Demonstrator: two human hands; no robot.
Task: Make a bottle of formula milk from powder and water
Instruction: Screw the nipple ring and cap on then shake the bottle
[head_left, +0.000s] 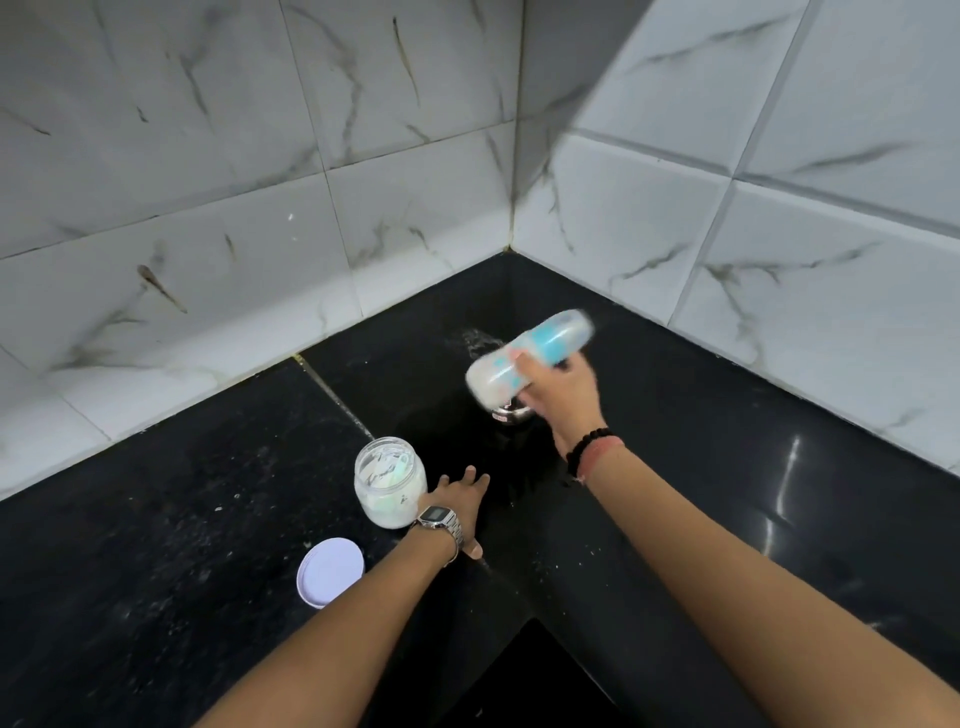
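Note:
My right hand (563, 384) grips a baby bottle (524, 353) with turquoise markings, held tilted almost sideways above the black counter; it is blurred and its lower end looks milky white. Just under it a dark flask with a shiny metal rim (511, 414) stands on the counter. My left hand (462, 499) rests flat on the counter with fingers spread, right beside an open glass jar (389, 480) of white powder with a scoop inside. The jar's white lid (331, 571) lies on the counter in front of the jar.
The black stone counter (182, 519) runs into a corner of white marble-look wall tiles (208, 182). Specks of powder are scattered over the counter. A dark gap (524, 680) opens at the counter's near edge between my forearms.

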